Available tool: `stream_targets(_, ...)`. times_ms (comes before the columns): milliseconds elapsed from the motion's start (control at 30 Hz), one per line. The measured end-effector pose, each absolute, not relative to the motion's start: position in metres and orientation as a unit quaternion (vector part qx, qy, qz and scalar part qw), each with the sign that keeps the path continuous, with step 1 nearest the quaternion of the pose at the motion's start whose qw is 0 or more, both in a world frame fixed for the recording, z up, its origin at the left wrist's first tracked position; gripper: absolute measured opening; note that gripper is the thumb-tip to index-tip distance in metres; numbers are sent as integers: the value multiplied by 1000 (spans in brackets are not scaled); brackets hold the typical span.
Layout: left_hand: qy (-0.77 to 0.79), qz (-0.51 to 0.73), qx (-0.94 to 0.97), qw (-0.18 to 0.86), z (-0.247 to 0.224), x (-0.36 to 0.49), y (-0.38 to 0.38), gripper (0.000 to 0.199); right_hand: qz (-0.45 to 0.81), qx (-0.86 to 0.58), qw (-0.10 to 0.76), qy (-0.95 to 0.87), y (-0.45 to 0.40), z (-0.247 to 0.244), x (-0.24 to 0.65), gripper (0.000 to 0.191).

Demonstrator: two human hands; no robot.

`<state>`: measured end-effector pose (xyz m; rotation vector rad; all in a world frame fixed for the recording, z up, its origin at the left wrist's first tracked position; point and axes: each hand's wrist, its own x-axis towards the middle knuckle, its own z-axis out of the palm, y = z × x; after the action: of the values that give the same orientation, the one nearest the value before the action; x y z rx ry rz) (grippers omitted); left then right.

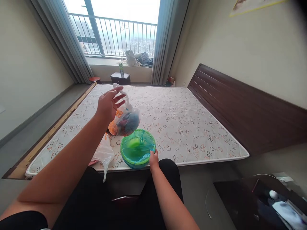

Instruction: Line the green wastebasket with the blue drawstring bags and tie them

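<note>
My left hand [109, 101] is raised over the mattress with some fingers spread, the handle of a clear plastic bag [128, 123] caught at them. Blue and orange contents show through the bag, which hangs just behind the green basket. My right hand [153, 159] grips the right rim of that round green basket [134, 148], at the mattress's near edge. Inside the basket lies something bluish and see-through. A white plastic bag [105, 153] lies left of the basket, draped over the edge, with something pink beside it.
The letter-patterned mattress [177, 121] spreads ahead, with a dark headboard [240, 102] on the right. A dark table [242, 204] with items stands at the lower right. Beyond the mattress are a small side table [120, 77] with a green bottle [121, 69] and a red stool [94, 79].
</note>
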<state>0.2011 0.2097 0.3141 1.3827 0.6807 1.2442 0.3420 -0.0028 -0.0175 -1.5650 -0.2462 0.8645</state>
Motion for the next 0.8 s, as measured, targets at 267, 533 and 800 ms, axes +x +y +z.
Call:
stream_targets(267,404,269,840,241,194,168,94,40,341,-711,584,-191,-17,-9,333,40)
stream_targets(533,427,67,871,232,97,136,61,35,237,-768,543,-243,-25,-4,330,59)
stream_targets(800,519,267,795,164,22,101,44,63,26,-702,297,-647,-34,21,303,57)
